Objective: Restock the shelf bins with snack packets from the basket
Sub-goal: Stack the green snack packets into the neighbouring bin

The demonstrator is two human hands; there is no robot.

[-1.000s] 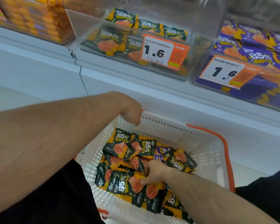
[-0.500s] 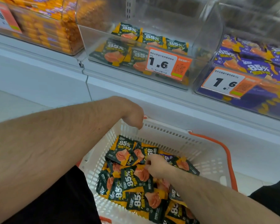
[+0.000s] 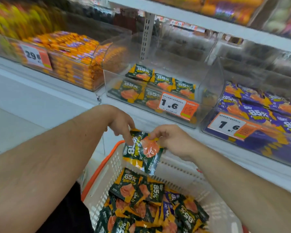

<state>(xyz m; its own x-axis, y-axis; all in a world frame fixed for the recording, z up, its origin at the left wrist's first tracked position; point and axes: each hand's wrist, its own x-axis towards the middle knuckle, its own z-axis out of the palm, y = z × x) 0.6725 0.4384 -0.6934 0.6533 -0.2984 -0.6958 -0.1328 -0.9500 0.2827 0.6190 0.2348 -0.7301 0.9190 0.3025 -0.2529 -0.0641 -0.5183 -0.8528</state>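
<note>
Your left hand (image 3: 120, 122) reaches in from nine o'clock with its fingers pointing down, the fingertips touching the upper left corner of a small bunch of green packets (image 3: 142, 149); whether that grip closes round them or only touches, you cannot tell from here. Your right hand (image 3: 172, 140) comes in from four o'clock, and its grip is narrow: thumb and fingers pinch the top of the same bunch, which hangs in the air above the basket (image 3: 213, 206) and below the shelf edge. The held packets are glossy, crinkled foil, dark green with orange corners, a salmon-coloured picture and "85%" in white. At six o'clock the basket is white perforated plastic with an orange handle (image 3: 102, 164), and it holds a loose heap of the same green packets with a few purple ones mixed in. On the shelf, at ten o'clock, a clear bin (image 3: 91, 81) is packed with orange wrappers behind a "29.8" tag. At twelve o'clock the clear middle bin (image 3: 213, 84) holds only a few green packets on its floor, with a "1.6" price tag (image 3: 178, 106) on its front. At two o'clock a third bin (image 3: 252, 142) is full of purple packets.
</note>
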